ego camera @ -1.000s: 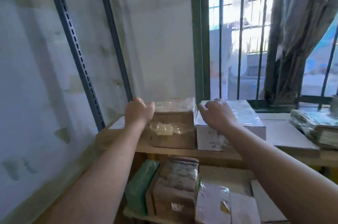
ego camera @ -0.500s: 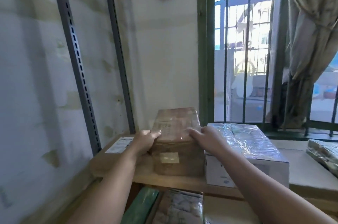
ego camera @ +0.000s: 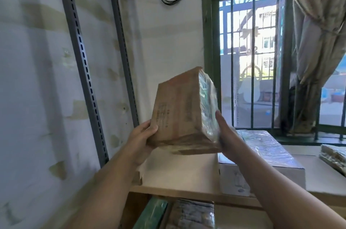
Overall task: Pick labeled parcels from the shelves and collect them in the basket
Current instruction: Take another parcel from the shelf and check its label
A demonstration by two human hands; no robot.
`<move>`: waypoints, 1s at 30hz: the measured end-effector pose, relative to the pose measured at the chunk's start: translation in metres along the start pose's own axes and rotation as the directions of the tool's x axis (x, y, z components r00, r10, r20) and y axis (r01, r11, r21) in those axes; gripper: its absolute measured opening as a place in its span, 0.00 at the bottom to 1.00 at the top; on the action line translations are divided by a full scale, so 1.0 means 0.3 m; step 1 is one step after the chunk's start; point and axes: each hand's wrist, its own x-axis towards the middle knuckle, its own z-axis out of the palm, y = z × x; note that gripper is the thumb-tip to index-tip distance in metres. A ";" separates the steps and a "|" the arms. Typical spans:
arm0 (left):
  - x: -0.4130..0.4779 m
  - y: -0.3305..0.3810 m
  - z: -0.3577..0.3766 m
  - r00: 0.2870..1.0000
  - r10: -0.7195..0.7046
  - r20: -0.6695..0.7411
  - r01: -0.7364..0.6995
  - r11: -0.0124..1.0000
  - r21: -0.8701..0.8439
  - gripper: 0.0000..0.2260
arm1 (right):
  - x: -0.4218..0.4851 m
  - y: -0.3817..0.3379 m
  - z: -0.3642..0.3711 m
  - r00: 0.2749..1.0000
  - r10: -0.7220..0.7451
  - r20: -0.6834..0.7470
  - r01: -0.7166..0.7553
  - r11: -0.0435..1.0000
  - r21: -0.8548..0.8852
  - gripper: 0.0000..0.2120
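Observation:
A brown cardboard parcel [ego camera: 179, 111] with printed text and a plastic-wrapped side is lifted off the wooden shelf [ego camera: 179, 178] and tipped up on end. My left hand [ego camera: 142, 135] grips its lower left corner. My right hand [ego camera: 224, 133] presses against its plastic-wrapped right side. A white parcel [ego camera: 262, 169] covered in clear film stays on the shelf just right of it. No basket is in view.
A wrapped bundle [ego camera: 333, 155] lies at the far right of the shelf. More parcels, one green [ego camera: 155, 212] and one wrapped [ego camera: 192, 213], sit on the shelf below. Grey slotted uprights [ego camera: 82, 68] stand at the left wall. A barred window [ego camera: 250, 60] and curtain [ego camera: 318, 41] are behind.
Both hands closed on the brown parcel, lifted it off the shelf and tilted it upright. My view rose with it.

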 end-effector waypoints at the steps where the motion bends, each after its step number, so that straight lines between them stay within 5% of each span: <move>1: 0.002 -0.018 -0.013 0.999 -0.028 0.040 0.030 0.998 -0.054 0.14 | 0.000 0.013 -0.006 0.999 0.034 0.040 -0.038 0.996 0.085 0.38; 5: 0.017 -0.044 -0.011 0.995 -0.069 0.068 0.068 0.998 0.014 0.14 | -0.022 0.014 0.030 0.995 0.068 0.073 -0.085 0.961 0.262 0.17; 9: 0.028 0.017 0.030 1.000 -0.007 -0.030 0.017 0.939 0.342 0.08 | -0.026 0.017 0.099 1.000 0.008 -0.010 -0.005 0.970 0.244 0.27; 14: 0.020 0.075 0.071 0.982 -0.138 0.132 0.062 0.884 0.464 0.33 | -0.028 0.038 0.156 0.995 -0.056 -0.086 0.070 0.982 0.174 0.17; 16: 0.037 0.069 0.069 0.981 -0.130 0.144 0.061 0.912 0.406 0.33 | -0.022 0.043 0.169 0.995 -0.056 -0.085 0.067 0.989 0.130 0.16; 19: 0.046 0.053 0.046 0.981 -0.183 0.067 0.161 0.956 0.244 0.20 | -0.030 0.020 0.170 0.997 0.003 -0.074 -0.002 1.000 0.020 0.25; 24: -0.004 0.043 -0.039 0.957 -0.252 0.142 0.287 0.890 -0.353 0.21 | -0.034 -0.011 0.106 0.975 -0.098 -0.199 0.064 0.983 -0.171 0.20; 27: -0.020 -0.001 -0.082 0.962 -0.207 0.179 0.267 0.855 -0.446 0.19 | -0.057 0.001 0.096 0.993 0.120 0.024 -0.120 0.992 0.035 0.29; 30: -0.038 -0.011 -0.069 0.956 -0.260 0.136 0.293 0.840 -0.457 0.19 | -0.077 0.015 0.132 0.949 0.172 0.265 -0.247 0.926 0.284 0.29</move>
